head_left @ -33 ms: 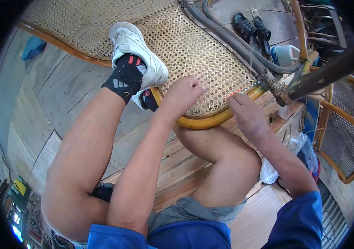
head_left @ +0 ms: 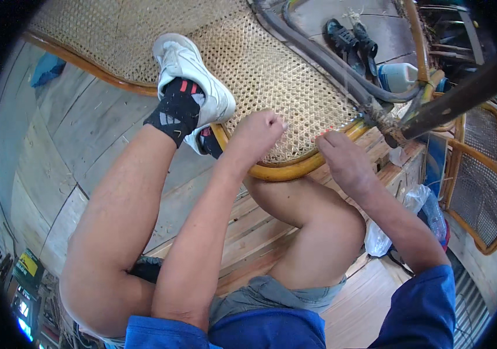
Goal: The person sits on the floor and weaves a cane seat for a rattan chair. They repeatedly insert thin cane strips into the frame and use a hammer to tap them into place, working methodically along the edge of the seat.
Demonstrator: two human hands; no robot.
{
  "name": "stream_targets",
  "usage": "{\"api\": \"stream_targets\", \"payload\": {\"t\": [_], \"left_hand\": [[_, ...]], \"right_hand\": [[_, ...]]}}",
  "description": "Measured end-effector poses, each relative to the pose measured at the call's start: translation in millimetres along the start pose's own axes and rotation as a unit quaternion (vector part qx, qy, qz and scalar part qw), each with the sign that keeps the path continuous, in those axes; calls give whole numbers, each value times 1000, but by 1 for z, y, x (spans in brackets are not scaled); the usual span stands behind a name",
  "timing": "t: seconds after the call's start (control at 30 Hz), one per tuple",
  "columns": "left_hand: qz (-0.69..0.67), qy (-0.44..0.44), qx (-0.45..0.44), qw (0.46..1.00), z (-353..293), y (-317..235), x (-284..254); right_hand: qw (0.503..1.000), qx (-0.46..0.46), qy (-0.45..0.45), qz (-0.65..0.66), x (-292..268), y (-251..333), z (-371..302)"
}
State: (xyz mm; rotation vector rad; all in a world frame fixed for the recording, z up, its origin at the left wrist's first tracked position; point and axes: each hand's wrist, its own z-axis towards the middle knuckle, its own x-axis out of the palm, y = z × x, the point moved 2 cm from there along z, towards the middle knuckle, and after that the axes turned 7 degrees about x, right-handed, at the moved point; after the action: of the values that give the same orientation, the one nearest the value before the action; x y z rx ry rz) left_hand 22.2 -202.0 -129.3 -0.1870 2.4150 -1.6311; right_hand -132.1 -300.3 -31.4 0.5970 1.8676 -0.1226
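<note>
A woven cane panel [head_left: 272, 75] in a curved yellow-brown rattan frame [head_left: 286, 172] rests on my right thigh, beneath both hands. My left hand [head_left: 255, 135] is closed in a pinch just above the weave, near its rounded end. A small pale tip shows at its fingers; whether it is a strand or a nail is unclear. My right hand [head_left: 347, 163] is closed too, its fingertips pinched together by the rim on the right. What it holds, if anything, is too small to make out. Tiny red specks show on the weave beside it.
My left foot, in a white shoe [head_left: 193, 75], stands on the panel. Dark poles [head_left: 458, 107] cross at right. Beyond lie black sandals [head_left: 341, 38] and a white jug [head_left: 397, 77]. A plastic bag [head_left: 379, 235] and another cane-panelled frame [head_left: 481, 186] are at right. Wooden slats [head_left: 248, 221] lie beneath me.
</note>
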Motion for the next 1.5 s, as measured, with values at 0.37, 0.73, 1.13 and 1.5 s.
{"api": "stream_targets", "payload": {"t": [0.37, 0.73, 1.13, 1.5], "left_hand": [[223, 95, 74, 967, 29, -31, 11], [250, 295, 17, 922, 62, -53, 27], [296, 317, -13, 901, 65, -61, 30], [138, 264, -78, 951, 56, -35, 15]], "right_hand": [[859, 414, -199, 224, -26, -11, -137], [677, 606, -35, 417, 133, 113, -361], [717, 556, -186, 377, 131, 110, -355], [865, 377, 19, 332, -44, -9, -187]]}}
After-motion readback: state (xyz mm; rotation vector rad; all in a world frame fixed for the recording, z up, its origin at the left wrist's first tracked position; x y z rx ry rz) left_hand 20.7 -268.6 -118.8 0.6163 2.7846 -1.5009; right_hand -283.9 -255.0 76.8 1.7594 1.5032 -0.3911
